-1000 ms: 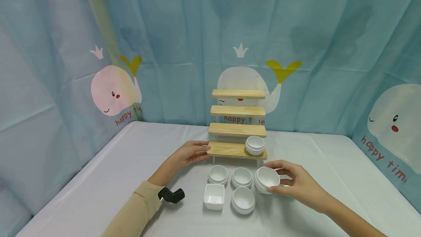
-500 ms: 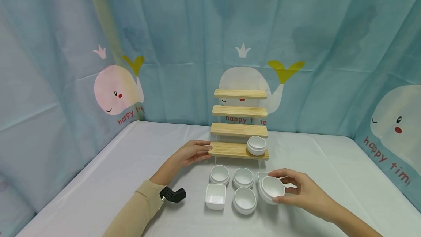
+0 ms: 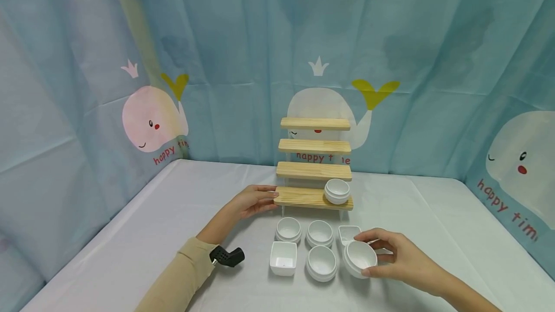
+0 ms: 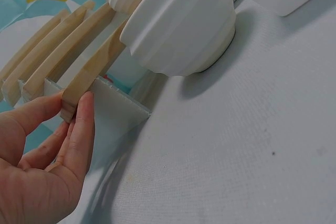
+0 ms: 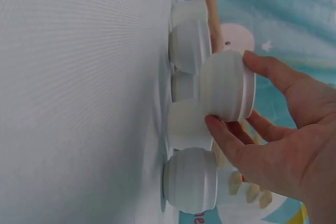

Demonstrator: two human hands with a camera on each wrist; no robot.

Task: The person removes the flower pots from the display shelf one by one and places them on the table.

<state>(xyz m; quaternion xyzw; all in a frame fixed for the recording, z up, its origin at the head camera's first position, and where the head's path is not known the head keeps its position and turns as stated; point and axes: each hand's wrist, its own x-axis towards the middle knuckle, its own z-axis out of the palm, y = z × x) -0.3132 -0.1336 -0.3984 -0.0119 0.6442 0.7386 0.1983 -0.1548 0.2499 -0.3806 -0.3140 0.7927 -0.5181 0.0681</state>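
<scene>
My left hand (image 3: 253, 201) pinches the left end of the lowest board (image 4: 94, 66) of a stepped wooden display stand (image 3: 314, 171) between thumb and fingers. My right hand (image 3: 396, 259) grips a round white ribbed bowl (image 3: 360, 258) by its sides; the right wrist view shows this bowl (image 5: 226, 85) raised off the tablecloth. Another round bowl (image 3: 336, 191) sits on the right end of the lowest board. In front of the stand are round bowls, including one at the left (image 3: 288, 230), and a square bowl (image 3: 284, 258). A second square bowl (image 3: 348, 233) stands just behind the held one.
Part of another white bowl (image 3: 380, 233) shows behind my right fingers. The white tablecloth (image 3: 433, 220) reaches to a blue curtain (image 3: 225, 124) printed with whales, close behind the stand. A black device (image 3: 227, 256) is fixed at my left wrist.
My right hand has drawn the round bowl toward me and slightly right, uncovering the square bowl behind it. My left hand has stayed on the board's end.
</scene>
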